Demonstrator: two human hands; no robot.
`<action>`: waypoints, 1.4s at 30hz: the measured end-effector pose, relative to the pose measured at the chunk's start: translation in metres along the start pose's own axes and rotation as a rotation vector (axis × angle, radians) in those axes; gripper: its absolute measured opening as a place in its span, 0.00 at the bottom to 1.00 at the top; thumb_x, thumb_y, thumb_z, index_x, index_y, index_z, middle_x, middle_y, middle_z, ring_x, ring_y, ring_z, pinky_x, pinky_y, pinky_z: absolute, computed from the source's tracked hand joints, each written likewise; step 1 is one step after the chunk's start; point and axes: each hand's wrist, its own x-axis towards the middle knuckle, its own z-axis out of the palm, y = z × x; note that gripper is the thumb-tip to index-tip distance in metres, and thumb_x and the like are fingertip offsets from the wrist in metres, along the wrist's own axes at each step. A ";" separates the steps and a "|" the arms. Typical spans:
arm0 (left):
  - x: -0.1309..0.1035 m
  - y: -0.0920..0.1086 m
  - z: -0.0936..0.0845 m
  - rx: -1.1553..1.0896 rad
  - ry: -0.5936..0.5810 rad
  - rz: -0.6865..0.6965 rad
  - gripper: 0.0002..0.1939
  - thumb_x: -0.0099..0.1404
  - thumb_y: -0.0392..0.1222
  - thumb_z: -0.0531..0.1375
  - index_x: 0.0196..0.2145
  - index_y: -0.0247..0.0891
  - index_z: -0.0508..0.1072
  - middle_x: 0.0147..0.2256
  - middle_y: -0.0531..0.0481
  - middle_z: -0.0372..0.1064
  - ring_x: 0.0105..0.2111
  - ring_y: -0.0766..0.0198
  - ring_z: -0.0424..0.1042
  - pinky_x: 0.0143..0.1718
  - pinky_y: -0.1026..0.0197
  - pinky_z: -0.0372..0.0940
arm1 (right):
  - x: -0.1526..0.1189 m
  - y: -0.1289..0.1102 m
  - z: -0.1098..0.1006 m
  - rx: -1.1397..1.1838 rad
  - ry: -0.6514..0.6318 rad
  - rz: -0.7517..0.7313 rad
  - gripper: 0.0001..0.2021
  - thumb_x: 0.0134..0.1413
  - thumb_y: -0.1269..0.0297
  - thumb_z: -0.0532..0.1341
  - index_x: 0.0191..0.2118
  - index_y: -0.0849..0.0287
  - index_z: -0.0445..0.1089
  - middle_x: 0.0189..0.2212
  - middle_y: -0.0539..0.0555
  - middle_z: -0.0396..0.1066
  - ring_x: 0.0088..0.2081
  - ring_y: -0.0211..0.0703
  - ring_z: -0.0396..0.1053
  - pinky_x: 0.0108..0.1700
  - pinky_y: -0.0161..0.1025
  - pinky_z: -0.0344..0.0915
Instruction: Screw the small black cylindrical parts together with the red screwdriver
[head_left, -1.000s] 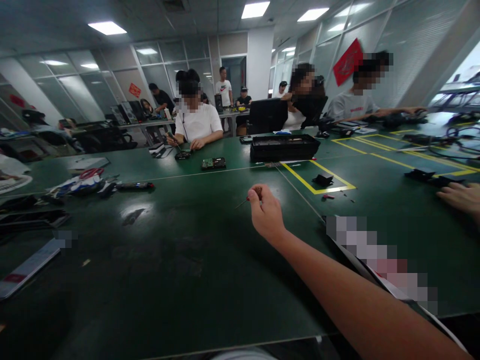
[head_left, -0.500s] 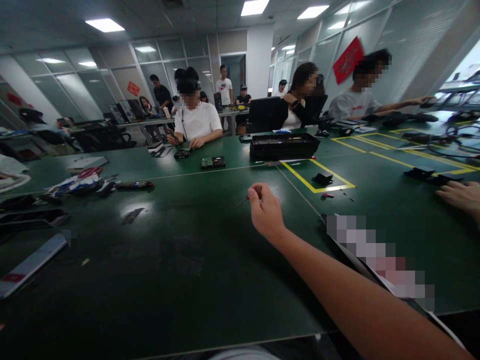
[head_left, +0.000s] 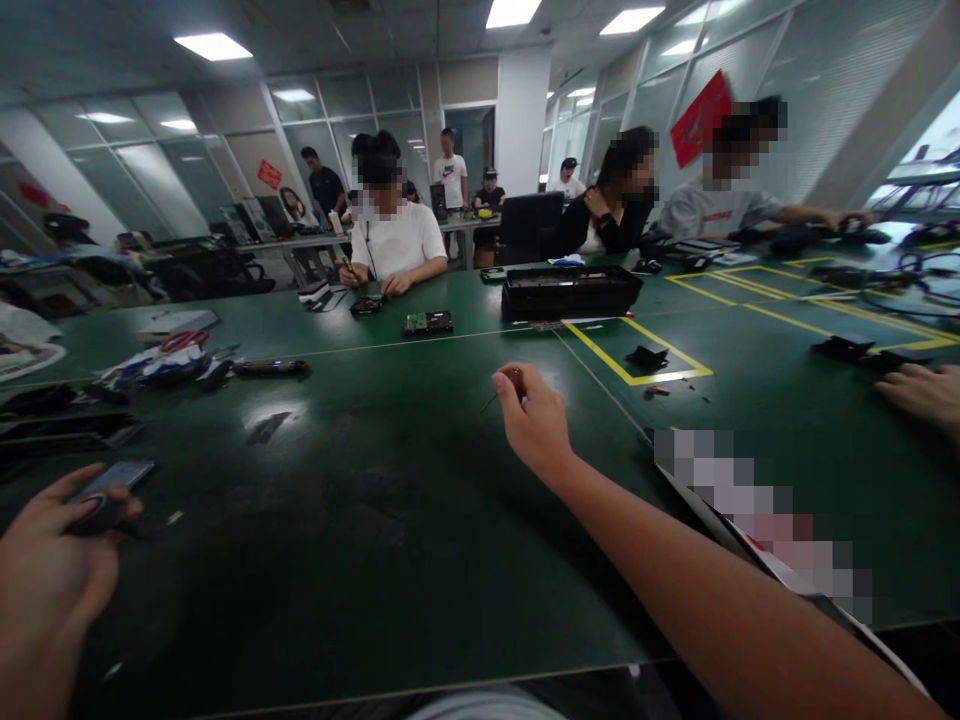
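Observation:
My right hand (head_left: 531, 415) is closed over the middle of the green table (head_left: 315, 600), pinching a small screwdriver (head_left: 514, 377) whose thin shaft points down to the left. At the lower left, my left hand (head_left: 71, 545) is wrapped around a dark rounded object (head_left: 99, 515) that I cannot make out. Just beyond its fingers lies a flat grey-blue item (head_left: 131, 474), partly covered by the hand.
A black bin (head_left: 571, 293) and a hard drive (head_left: 428, 322) stand ahead. A black piece (head_left: 646, 357) lies inside yellow tape. A marker (head_left: 271, 368) is at left. Across the table sits a person in white (head_left: 397, 240); another person's hand (head_left: 919, 395) rests at right.
My left hand has come into view at the lower left with the dark object in it. My right hand has turned slightly, and less of the screwdriver's shaft shows.

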 end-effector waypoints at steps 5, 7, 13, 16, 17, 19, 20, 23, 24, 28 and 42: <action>-0.019 0.000 0.058 -0.286 -0.272 -0.093 0.19 0.47 0.29 0.58 0.38 0.40 0.74 0.27 0.52 0.65 0.29 0.63 0.63 0.29 0.65 0.60 | 0.000 0.001 -0.001 -0.015 -0.005 0.009 0.15 0.67 0.54 0.56 0.47 0.57 0.73 0.29 0.52 0.74 0.29 0.42 0.69 0.34 0.40 0.63; -0.032 0.007 0.087 -0.320 -0.418 -0.102 0.20 0.49 0.30 0.57 0.41 0.38 0.73 0.29 0.51 0.65 0.30 0.63 0.64 0.31 0.65 0.61 | 0.000 0.004 0.001 -0.028 0.013 -0.013 0.14 0.67 0.56 0.56 0.49 0.57 0.73 0.34 0.54 0.76 0.33 0.44 0.72 0.37 0.42 0.66; -0.074 0.010 0.174 -0.369 -0.815 -0.017 0.26 0.50 0.34 0.63 0.49 0.35 0.69 0.37 0.50 0.67 0.35 0.64 0.67 0.36 0.64 0.61 | 0.001 0.009 0.003 -0.005 0.079 -0.019 0.14 0.66 0.59 0.56 0.51 0.57 0.71 0.40 0.57 0.77 0.39 0.47 0.73 0.43 0.45 0.67; -0.095 -0.001 0.215 -0.274 -0.876 0.096 0.28 0.49 0.30 0.64 0.49 0.37 0.67 0.42 0.50 0.69 0.39 0.63 0.70 0.46 0.60 0.63 | 0.002 0.002 -0.001 0.003 0.097 -0.009 0.12 0.66 0.54 0.57 0.43 0.57 0.72 0.32 0.53 0.75 0.32 0.44 0.70 0.36 0.42 0.65; -0.102 -0.005 0.227 -0.252 -0.886 0.124 0.25 0.52 0.30 0.63 0.49 0.37 0.66 0.43 0.48 0.70 0.41 0.62 0.70 0.49 0.58 0.63 | 0.001 0.000 -0.003 0.005 0.118 -0.010 0.12 0.66 0.53 0.58 0.39 0.56 0.71 0.28 0.51 0.73 0.29 0.42 0.68 0.34 0.41 0.64; -0.114 -0.013 0.245 -0.226 -0.910 0.179 0.18 0.57 0.32 0.63 0.46 0.37 0.68 0.44 0.46 0.71 0.44 0.60 0.71 0.53 0.56 0.63 | 0.000 -0.005 -0.006 0.020 0.183 -0.032 0.13 0.66 0.53 0.58 0.35 0.55 0.68 0.25 0.48 0.69 0.26 0.40 0.65 0.32 0.40 0.62; -0.119 -0.016 0.252 -0.222 -0.937 0.202 0.16 0.58 0.32 0.63 0.45 0.37 0.69 0.45 0.46 0.71 0.45 0.59 0.71 0.53 0.55 0.63 | 0.000 -0.006 -0.007 0.035 0.213 -0.048 0.12 0.66 0.53 0.57 0.35 0.55 0.67 0.24 0.48 0.68 0.26 0.40 0.64 0.32 0.39 0.61; -0.125 -0.028 0.260 -0.209 -1.043 0.278 0.18 0.58 0.31 0.64 0.47 0.37 0.72 0.47 0.45 0.72 0.48 0.57 0.72 0.56 0.52 0.64 | -0.002 -0.006 -0.006 0.110 0.255 -0.099 0.10 0.69 0.56 0.54 0.38 0.54 0.66 0.27 0.48 0.69 0.28 0.40 0.67 0.33 0.40 0.63; -0.125 -0.032 0.260 -0.200 -1.070 0.312 0.20 0.58 0.30 0.65 0.49 0.38 0.73 0.49 0.44 0.73 0.50 0.56 0.72 0.58 0.51 0.63 | -0.003 -0.005 -0.006 0.137 0.253 -0.112 0.09 0.69 0.57 0.54 0.39 0.54 0.66 0.28 0.48 0.70 0.29 0.40 0.68 0.34 0.40 0.64; -0.123 -0.044 0.256 -0.167 -1.086 0.400 0.23 0.61 0.32 0.65 0.54 0.41 0.74 0.54 0.45 0.72 0.56 0.54 0.69 0.65 0.47 0.58 | -0.005 -0.003 -0.003 0.171 0.215 -0.140 0.08 0.70 0.60 0.53 0.40 0.54 0.66 0.29 0.49 0.71 0.30 0.40 0.69 0.35 0.40 0.64; -0.123 -0.040 0.246 -0.118 -0.989 0.485 0.21 0.64 0.37 0.66 0.55 0.43 0.75 0.55 0.47 0.72 0.58 0.54 0.69 0.65 0.49 0.59 | -0.004 -0.006 -0.005 -0.001 0.115 -0.134 0.08 0.67 0.57 0.56 0.38 0.55 0.67 0.28 0.50 0.73 0.29 0.42 0.70 0.33 0.39 0.63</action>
